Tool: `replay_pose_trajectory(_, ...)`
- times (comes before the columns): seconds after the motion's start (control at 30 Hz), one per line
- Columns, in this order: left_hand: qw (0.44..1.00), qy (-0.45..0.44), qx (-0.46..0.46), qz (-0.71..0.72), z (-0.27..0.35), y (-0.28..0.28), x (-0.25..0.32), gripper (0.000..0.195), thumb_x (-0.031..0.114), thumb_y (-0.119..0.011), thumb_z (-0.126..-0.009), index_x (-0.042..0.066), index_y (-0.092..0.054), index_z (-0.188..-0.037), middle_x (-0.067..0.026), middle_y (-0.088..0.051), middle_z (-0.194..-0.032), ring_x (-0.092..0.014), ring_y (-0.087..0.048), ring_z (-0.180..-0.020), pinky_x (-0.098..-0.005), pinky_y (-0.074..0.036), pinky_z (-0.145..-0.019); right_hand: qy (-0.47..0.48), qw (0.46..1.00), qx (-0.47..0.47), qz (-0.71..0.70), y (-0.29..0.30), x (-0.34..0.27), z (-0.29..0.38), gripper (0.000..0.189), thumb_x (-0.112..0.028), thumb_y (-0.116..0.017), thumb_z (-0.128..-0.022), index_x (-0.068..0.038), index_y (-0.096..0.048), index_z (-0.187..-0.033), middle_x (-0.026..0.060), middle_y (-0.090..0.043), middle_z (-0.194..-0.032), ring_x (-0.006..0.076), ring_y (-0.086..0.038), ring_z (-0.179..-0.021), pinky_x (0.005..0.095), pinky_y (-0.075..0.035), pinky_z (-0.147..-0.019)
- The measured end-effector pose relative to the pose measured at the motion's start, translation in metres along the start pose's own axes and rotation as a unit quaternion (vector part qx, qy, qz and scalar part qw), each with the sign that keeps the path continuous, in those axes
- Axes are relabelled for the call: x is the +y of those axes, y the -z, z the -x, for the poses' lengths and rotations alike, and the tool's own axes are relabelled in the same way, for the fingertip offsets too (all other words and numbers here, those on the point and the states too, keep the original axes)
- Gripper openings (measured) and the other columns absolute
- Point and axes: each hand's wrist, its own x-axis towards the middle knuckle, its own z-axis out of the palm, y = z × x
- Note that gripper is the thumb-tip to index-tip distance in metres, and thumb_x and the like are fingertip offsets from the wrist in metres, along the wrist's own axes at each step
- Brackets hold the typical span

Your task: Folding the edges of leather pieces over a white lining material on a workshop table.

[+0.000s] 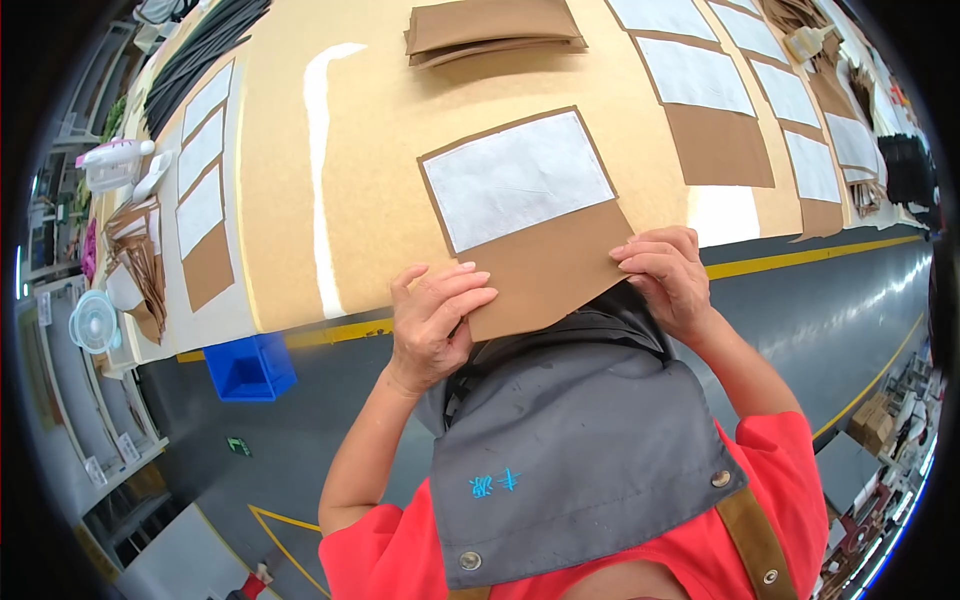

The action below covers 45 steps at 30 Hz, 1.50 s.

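Observation:
A flat brown leather-like panel [551,266] lies before me at the table's front edge, its near edge reaching slightly past it. A whitish sheet [521,180] covers its far half, with a thin brown border along the sides and far edge. My left hand [439,322] grips the near left corner, fingers on top and thumb below. At the near right corner, my right hand [666,277] pinches the panel with fingertips on top; its thumb is largely hidden.
A stack of brown panels [491,34] sits farther back. Rows of overlapping panels with white sheets [697,75] lie right, another row [201,154] left. Black strips [199,67] lie at the far left. Below the edge stands a blue bin [251,367].

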Motion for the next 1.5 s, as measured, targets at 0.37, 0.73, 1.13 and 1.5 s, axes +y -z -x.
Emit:
replay_pose_trajectory(0.37, 0.921, 0.233, 0.006, 0.313, -0.008, 0.012, 0.013, 0.014, 0.0, -0.067, -0.098, 0.002, -0.072, -0.111, -0.0125, -0.075, -0.115, -0.022, -0.07, -0.113, -0.0328, -0.055, -0.097, -0.313, 0.872, -0.052, -0.373, 0.028, -0.015, -0.033, 0.029, 0.005, -0.062, -0.098, 0.001, -0.064, -0.126, 0.0096, -0.072, -0.117, 0.016, -0.068, -0.113, 0.0296, -0.057, -0.095)
replay_pose_trajectory(0.73, 0.861, 0.31, 0.0, 0.403, -0.023, 0.023, 0.015, 0.017, 0.003, -0.067, -0.1, -0.001, -0.073, -0.116, -0.0127, -0.075, -0.114, -0.017, -0.071, -0.106, -0.0284, -0.058, -0.094, -0.206, 0.969, -0.096, -0.102, 0.022, -0.008, -0.055, 0.025, 0.007, -0.072, -0.087, -0.005, -0.075, -0.108, 0.0079, -0.073, -0.108, 0.0193, -0.067, -0.095, 0.0283, -0.056, -0.082)
replay_pose_trajectory(1.13, 0.824, 0.436, 0.044, 0.36, -0.07, 0.021, -0.014, 0.017, 0.009, -0.078, -0.093, 0.0, -0.076, -0.108, -0.0022, -0.075, -0.096, -0.004, -0.063, -0.073, -0.0216, -0.053, -0.061, -0.339, 0.921, -0.053, -0.185, -0.013, 0.019, -0.102, 0.016, -0.014, -0.074, -0.095, -0.002, -0.073, -0.106, 0.0061, -0.071, -0.096, 0.0172, -0.062, -0.091, 0.0306, -0.048, -0.088)
replay_pose_trajectory(1.5, 0.9, 0.398, 0.028, 0.175, -0.094, 0.006, -0.034, 0.017, 0.015, -0.08, -0.092, 0.0, -0.076, -0.1, -0.0013, -0.069, -0.082, -0.006, -0.057, -0.068, -0.0229, -0.045, -0.059, -0.217, 0.975, -0.048, 0.027, -0.031, 0.038, -0.113, 0.009, -0.015, -0.077, -0.091, -0.009, -0.073, -0.096, -0.0006, -0.071, -0.088, 0.0169, -0.061, -0.084, 0.0324, -0.038, -0.087)
